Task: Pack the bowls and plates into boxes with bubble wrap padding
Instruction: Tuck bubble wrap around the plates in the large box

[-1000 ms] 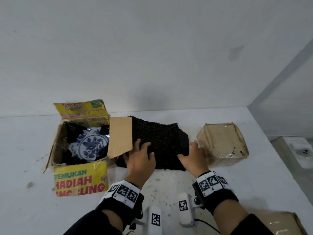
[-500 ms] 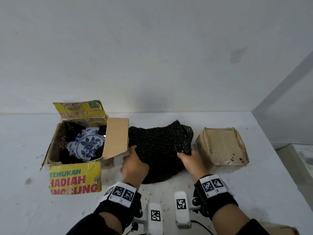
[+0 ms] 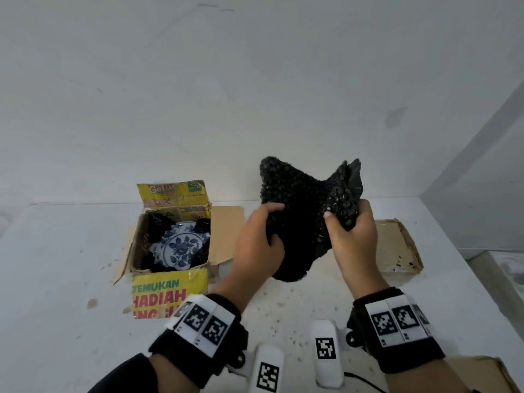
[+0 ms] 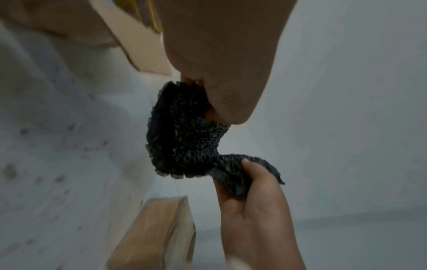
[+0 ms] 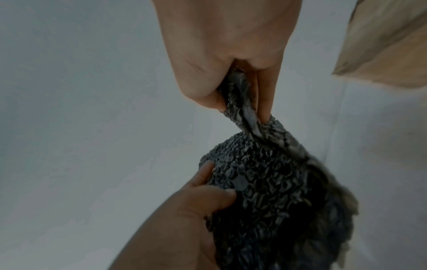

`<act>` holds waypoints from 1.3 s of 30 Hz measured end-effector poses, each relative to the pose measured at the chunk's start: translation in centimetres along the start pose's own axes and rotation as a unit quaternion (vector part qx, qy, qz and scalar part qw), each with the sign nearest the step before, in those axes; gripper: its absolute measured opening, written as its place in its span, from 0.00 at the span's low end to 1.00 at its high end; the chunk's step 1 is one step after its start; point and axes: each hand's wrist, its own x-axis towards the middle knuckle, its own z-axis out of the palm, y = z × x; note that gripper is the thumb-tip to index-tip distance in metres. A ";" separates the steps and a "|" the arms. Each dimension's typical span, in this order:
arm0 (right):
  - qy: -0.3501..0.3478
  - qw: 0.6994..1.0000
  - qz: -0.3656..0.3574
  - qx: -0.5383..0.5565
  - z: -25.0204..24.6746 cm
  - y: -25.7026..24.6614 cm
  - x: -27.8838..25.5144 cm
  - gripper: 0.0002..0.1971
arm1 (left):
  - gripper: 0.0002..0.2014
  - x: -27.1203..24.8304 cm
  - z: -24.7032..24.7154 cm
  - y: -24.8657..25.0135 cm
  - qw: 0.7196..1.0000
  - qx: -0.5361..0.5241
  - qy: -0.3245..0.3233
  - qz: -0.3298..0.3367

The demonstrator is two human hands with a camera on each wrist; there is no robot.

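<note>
A: White counter (image 3: 71, 279) against a plain white wall, dark specks on the surface. Landmark is the open yellow box (image 3: 170, 245).

B: What's in the box?

A: A blue-and-white floral plate (image 3: 180, 246), lying on black padding inside. Flaps are open.

B: The hands?

A: Both are up off the counter, to the right of the box, holding a black bubble wrap sheet (image 3: 303, 214). The left hand (image 3: 259, 246) grips its left edge, fingers curled into the wrap. The right hand (image 3: 353, 238) bunches its right edge, thumb on the near face, fingers closed behind it.

B: Do the wrist views confirm that?

A: Yes. The left wrist view shows the wrap (image 4: 184, 138) hanging between the two hands, the right thumb (image 4: 251, 169) pressed on it. The right wrist view shows the right hand (image 5: 231, 54) pinching a fold of the wrap (image 5: 265, 182).

B: Other things?

A: A closed brown box (image 3: 397, 248) farther right of the yellow box, beyond the hands. Marker bands on both wrists.
</note>
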 end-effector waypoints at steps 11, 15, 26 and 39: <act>-0.129 0.986 0.090 0.054 11.0 -2.0 -5.6 0.11 | 0.34 -1.6 -14.6 -10.3 0.969 -0.011 0.138 -0.202; -0.142 0.983 0.119 0.002 14.3 -0.4 -7.1 0.13 | 0.30 -1.8 -16.9 -13.7 0.964 0.014 0.140 -0.225; -0.037 0.873 -0.299 -0.383 19.6 -1.5 -8.0 0.33 | 0.16 -2.1 -17.4 -18.9 0.969 0.120 0.100 -0.190; -0.549 0.689 -0.188 -0.434 30.0 1.7 -6.9 0.35 | 0.19 -0.8 -19.1 -21.8 0.978 -0.096 0.068 -0.174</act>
